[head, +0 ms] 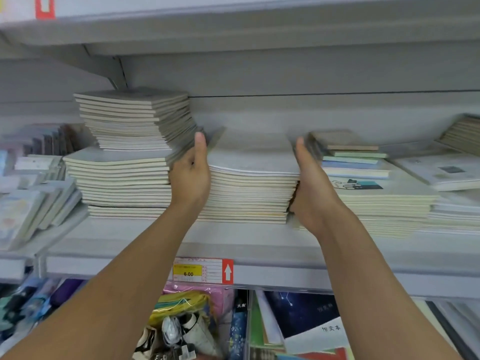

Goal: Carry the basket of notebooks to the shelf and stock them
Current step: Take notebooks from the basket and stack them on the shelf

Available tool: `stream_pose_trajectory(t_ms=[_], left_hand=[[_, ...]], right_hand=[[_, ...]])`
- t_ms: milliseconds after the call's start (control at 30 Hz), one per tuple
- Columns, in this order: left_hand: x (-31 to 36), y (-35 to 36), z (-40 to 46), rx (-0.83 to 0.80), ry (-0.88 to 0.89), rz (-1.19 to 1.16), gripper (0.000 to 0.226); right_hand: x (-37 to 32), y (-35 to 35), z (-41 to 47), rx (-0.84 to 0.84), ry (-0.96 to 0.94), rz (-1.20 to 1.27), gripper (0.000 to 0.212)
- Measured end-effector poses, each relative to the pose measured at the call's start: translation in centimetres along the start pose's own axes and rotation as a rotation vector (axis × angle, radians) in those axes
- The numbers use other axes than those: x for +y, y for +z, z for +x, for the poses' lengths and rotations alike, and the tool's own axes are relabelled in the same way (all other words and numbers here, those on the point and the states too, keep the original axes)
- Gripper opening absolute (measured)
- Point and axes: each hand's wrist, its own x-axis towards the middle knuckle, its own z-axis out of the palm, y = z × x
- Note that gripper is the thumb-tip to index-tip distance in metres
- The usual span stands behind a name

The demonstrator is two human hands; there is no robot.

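My left hand [191,175] and right hand [313,188] clamped the middle notebook stack [253,183], already seated on the shelf [155,242]. Basket out of view; remaining stock unknown.

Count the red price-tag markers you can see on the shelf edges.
2: one red arrow tag on the shelf edge below the hands, one partly cropped red marker on the upper shelf edge, top left. Others may lie outside view.
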Motion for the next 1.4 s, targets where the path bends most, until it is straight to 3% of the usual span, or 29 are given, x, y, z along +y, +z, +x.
stream_pose_trajectory(t_ms=[100, 200, 267, 367, 433, 533, 600, 700, 900, 1033, 1167, 1267, 1333, 1400], left_hand=[[0.1, 0.3, 0.4, 0.045, -0.090, -0.031, 0.059], [-0.6, 0.6, 0.9, 0.065, -0.132, -0.109, 0.077], [-0.8, 0.6, 1.0, 0.071, -0.190, -0.155, 0.079], [-0.5, 0.3, 1.0, 0.041, -0.274, -0.228, 0.074], [-0.3, -0.3, 1.1, -0.032, -0.358, -0.292, 0.083], [-0.4, -1.2, 0.6, -0.136, -0.416, -0.325, 0.092], [-1.0, -1.3, -0.5, -0.145, -0.375, -0.217, 0.082], [-2.1, -1.3, -1.7, -0.193, -0.471, -0.195, 0.089], [-2.6, -1.9, -1.4, -0.197, -0.550, -0.310, 0.119], [-3.7, -2.3, -0.4, -0.300, -0.546, -0.397, 0.141], [-4.1, -2.6, -0.4, -0.334, -0.504, -0.413, 0.136], [-3.5, -3.3, -0.9, -0.482, -0.436, -0.283, 0.121], [-3.1, -4.1, -1.4, -0.630, -0.367, -0.113, 0.102], [-3.8, -4.3, -1.4, -0.650, -0.270, 0.020, 0.074]], right_hand=[[0.5, -0.5, 1.7, -0.002, 0.036, 0.089, 0.141], [0.3, -0.6, 2.0, -0.026, 0.000, 0.041, 0.140], [0.1, -0.6, 1.8, -0.062, -0.012, 0.059, 0.128], [-0.1, -0.6, 0.7, -0.176, -0.063, 0.064, 0.089], [0.0, -0.5, 0.1, -0.185, -0.071, -0.006, 0.091], [0.6, 0.2, -0.3, -0.047, -0.020, -0.006, 0.114], [0.6, 1.0, -1.1, 0.045, -0.013, -0.048, 0.102], [1.5, 0.7, -1.8, 0.118, -0.014, -0.036, 0.083], [1.5, 0.1, -1.3, 0.012, -0.025, 0.053, 0.104], [1.1, 0.1, -1.2, 0.044, -0.037, 0.101, 0.114], [1.3, 0.6, -1.9, 0.025, -0.049, 0.065, 0.104], [1.8, 0.4, -2.1, 0.057, -0.027, -0.006, 0.126], [2.1, 0.3, -2.5, 0.046, 0.013, -0.063, 0.134], [2.0, 0.7, -3.5, 0.045, 0.027, -0.120, 0.133]])
